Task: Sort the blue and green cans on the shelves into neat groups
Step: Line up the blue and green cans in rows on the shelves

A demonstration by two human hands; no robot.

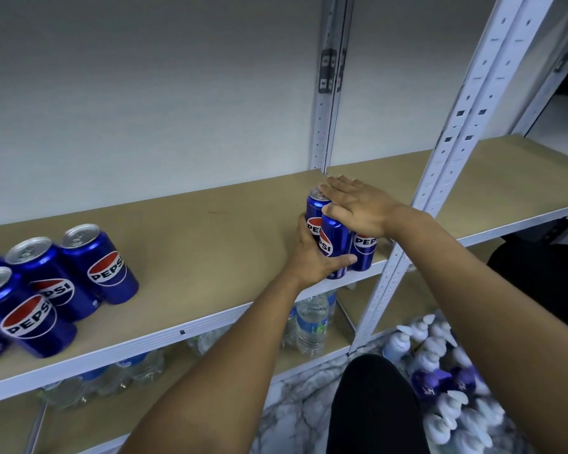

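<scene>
The step in hand looks like gathering: three blue cans stand bunched together at the right of centre of the frame, on the shelf near its front edge and beside the white upright post. The person seems to be squaring this small cluster into a tight group, or bracing it for a slide toward the larger set.

The left hand wraps the near left side of the cluster, fingers curled behind the cans and the thumb stretched across the front of the nearest one, low on its body. The right hand lies flat over the can tops, fingers straight and spread a little, pressing down and in from the right.

A second group of blue cans stands at the lower left of the frame on the same shelf, well apart from the held ones, with bare board between. No green cans are visible.

The next move probably calls for keeping both hands firm so the three travel together without tipping, then easing them leftward along the board to join the others, or setting them in a straight row where they stand.
</scene>
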